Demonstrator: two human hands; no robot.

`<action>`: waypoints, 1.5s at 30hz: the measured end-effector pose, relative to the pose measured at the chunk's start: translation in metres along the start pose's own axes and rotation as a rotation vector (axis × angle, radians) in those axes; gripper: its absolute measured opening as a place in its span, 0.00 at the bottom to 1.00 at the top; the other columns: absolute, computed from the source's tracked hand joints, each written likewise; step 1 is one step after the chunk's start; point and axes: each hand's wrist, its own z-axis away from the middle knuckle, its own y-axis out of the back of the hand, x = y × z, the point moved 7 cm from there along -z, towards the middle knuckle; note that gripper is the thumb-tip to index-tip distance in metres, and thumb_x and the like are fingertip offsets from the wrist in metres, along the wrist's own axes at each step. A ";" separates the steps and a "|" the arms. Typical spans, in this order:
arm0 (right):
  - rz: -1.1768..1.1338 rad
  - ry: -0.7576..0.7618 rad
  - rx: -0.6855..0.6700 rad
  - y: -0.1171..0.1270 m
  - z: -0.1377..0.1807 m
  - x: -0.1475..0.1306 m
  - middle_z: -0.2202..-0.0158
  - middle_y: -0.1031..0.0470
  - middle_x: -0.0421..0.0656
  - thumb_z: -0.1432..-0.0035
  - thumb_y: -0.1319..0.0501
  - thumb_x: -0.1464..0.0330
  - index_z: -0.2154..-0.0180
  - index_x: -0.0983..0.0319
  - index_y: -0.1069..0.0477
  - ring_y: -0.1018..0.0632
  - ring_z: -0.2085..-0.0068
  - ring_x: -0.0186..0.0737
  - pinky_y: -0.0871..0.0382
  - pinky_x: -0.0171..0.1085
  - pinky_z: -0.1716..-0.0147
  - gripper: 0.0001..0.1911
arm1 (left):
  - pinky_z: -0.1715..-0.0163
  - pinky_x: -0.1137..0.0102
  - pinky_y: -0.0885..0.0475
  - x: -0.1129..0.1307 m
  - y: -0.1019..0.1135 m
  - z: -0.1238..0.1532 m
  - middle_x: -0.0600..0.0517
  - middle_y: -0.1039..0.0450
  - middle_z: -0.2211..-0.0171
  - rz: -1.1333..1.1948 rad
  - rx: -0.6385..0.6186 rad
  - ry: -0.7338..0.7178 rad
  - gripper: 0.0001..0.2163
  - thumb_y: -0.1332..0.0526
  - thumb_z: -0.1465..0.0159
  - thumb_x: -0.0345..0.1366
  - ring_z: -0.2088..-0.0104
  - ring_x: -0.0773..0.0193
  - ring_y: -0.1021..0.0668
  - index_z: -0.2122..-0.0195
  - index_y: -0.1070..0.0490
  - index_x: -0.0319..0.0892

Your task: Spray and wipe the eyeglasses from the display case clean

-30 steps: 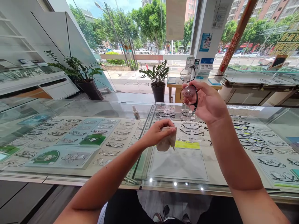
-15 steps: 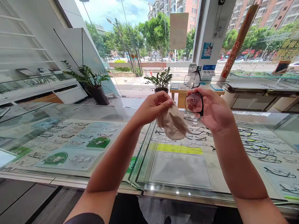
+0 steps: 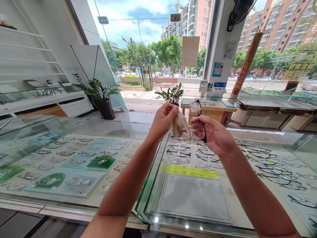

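Observation:
Black-framed eyeglasses (image 3: 205, 133) are held up on end above the counter, one lens over the other, with droplets or specks on the lenses. My right hand (image 3: 219, 135) grips them near the bridge, its fingers partly behind the lower lens. A beige cleaning cloth (image 3: 180, 126) hangs from my left hand (image 3: 163, 119), pinched between thumb and fingers. The cloth hangs just left of the lower lens; whether they touch I cannot tell. Below both hands, rows of spectacle frames (image 3: 178, 153) lie inside the glass display case (image 3: 193, 198).
A second glass case section (image 3: 56, 195) with more eyewear spreads to the left. Beyond the counter stand potted plants (image 3: 105, 107), a small wooden table (image 3: 208, 109) and another display counter (image 3: 269, 109) at the right. Large windows face a street.
The view has tilted upward. My right hand has brought the eyeglasses leftward, closer to the cloth. The cloth now hangs narrower beside the lower lens.

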 end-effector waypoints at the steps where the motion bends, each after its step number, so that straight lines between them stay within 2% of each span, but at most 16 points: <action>1: 0.007 0.000 0.004 0.002 -0.002 0.002 0.59 0.17 0.44 0.43 0.27 0.60 0.66 0.59 0.16 0.22 0.63 0.37 0.25 0.38 0.62 0.09 | 0.73 0.74 0.33 -0.003 -0.002 0.000 0.54 0.30 0.71 0.026 -0.006 0.041 0.13 0.31 0.33 0.43 0.72 0.70 0.30 0.67 0.30 0.43; 4: 0.029 -0.001 0.019 0.006 -0.007 0.005 0.62 0.17 0.44 0.43 0.27 0.59 0.66 0.59 0.16 0.22 0.64 0.37 0.25 0.38 0.62 0.10 | 0.71 0.73 0.27 -0.011 -0.010 0.002 0.53 0.27 0.68 0.114 -0.079 0.170 0.14 0.31 0.33 0.45 0.70 0.68 0.26 0.64 0.32 0.44; 8: 0.032 -0.002 0.021 0.008 -0.010 0.008 0.61 0.16 0.43 0.44 0.26 0.58 0.66 0.59 0.16 0.21 0.63 0.37 0.25 0.37 0.62 0.11 | 0.68 0.70 0.23 -0.013 -0.017 0.005 0.53 0.26 0.67 0.185 -0.145 0.228 0.14 0.31 0.31 0.45 0.69 0.67 0.23 0.63 0.34 0.44; 12: 0.019 -0.006 0.044 0.010 -0.011 0.010 0.60 0.15 0.43 0.46 0.25 0.59 0.65 0.59 0.16 0.20 0.62 0.37 0.26 0.35 0.64 0.11 | 0.68 0.72 0.25 -0.015 -0.018 0.005 0.54 0.27 0.68 0.233 -0.157 0.240 0.14 0.31 0.30 0.44 0.70 0.69 0.24 0.63 0.35 0.44; 17: 0.034 -0.003 0.084 0.012 -0.013 0.010 0.63 0.16 0.42 0.48 0.24 0.59 0.67 0.60 0.17 0.22 0.64 0.36 0.29 0.35 0.66 0.12 | 0.66 0.71 0.25 -0.012 -0.020 0.006 0.55 0.27 0.68 0.276 -0.157 0.213 0.15 0.32 0.30 0.47 0.71 0.70 0.24 0.62 0.36 0.44; 23: 0.047 0.004 0.072 0.007 -0.014 0.014 0.65 0.18 0.42 0.49 0.24 0.59 0.68 0.60 0.17 0.23 0.64 0.37 0.31 0.36 0.65 0.13 | 0.63 0.71 0.24 -0.005 -0.031 0.013 0.56 0.29 0.68 0.264 -0.227 0.167 0.17 0.30 0.33 0.49 0.69 0.70 0.26 0.62 0.36 0.44; 26: 0.068 0.007 0.057 0.005 -0.014 0.015 0.65 0.19 0.42 0.48 0.25 0.58 0.69 0.60 0.17 0.24 0.64 0.36 0.32 0.36 0.66 0.12 | 0.65 0.73 0.26 -0.006 -0.035 0.014 0.57 0.32 0.68 0.262 -0.211 0.149 0.17 0.32 0.33 0.50 0.70 0.70 0.28 0.63 0.34 0.44; 29: 0.061 -0.003 0.060 0.005 -0.014 0.016 0.64 0.19 0.42 0.49 0.24 0.58 0.69 0.61 0.17 0.24 0.63 0.37 0.32 0.35 0.65 0.13 | 0.69 0.75 0.29 -0.010 -0.032 0.013 0.56 0.32 0.68 0.302 -0.121 0.143 0.16 0.33 0.31 0.50 0.71 0.71 0.30 0.63 0.33 0.43; 32: 0.069 0.003 0.047 0.004 -0.014 0.016 0.63 0.19 0.42 0.48 0.25 0.57 0.69 0.60 0.17 0.23 0.61 0.37 0.31 0.35 0.65 0.13 | 0.71 0.76 0.31 -0.014 -0.027 0.011 0.55 0.28 0.64 0.346 -0.017 0.153 0.13 0.31 0.33 0.44 0.70 0.72 0.29 0.59 0.33 0.45; 36: 0.088 0.005 0.030 0.002 -0.014 0.017 0.61 0.19 0.42 0.45 0.25 0.57 0.68 0.58 0.17 0.22 0.60 0.38 0.32 0.34 0.66 0.12 | 0.69 0.75 0.30 -0.019 -0.025 0.009 0.54 0.24 0.57 0.414 0.038 0.188 0.14 0.27 0.38 0.37 0.66 0.70 0.24 0.56 0.32 0.45; 40: 0.042 0.022 0.002 0.001 -0.015 0.018 0.62 0.19 0.42 0.44 0.24 0.59 0.68 0.59 0.17 0.23 0.59 0.37 0.30 0.34 0.62 0.10 | 0.67 0.74 0.29 -0.021 -0.029 0.010 0.53 0.23 0.59 0.475 0.018 0.228 0.21 0.22 0.44 0.38 0.64 0.69 0.22 0.56 0.31 0.43; 45: 0.005 0.049 -0.031 0.002 -0.016 0.017 0.62 0.18 0.42 0.45 0.23 0.61 0.66 0.60 0.16 0.26 0.64 0.34 0.31 0.34 0.62 0.10 | 0.64 0.73 0.29 -0.023 -0.036 0.013 0.52 0.22 0.64 0.469 -0.075 0.238 0.26 0.19 0.49 0.47 0.66 0.69 0.22 0.58 0.28 0.39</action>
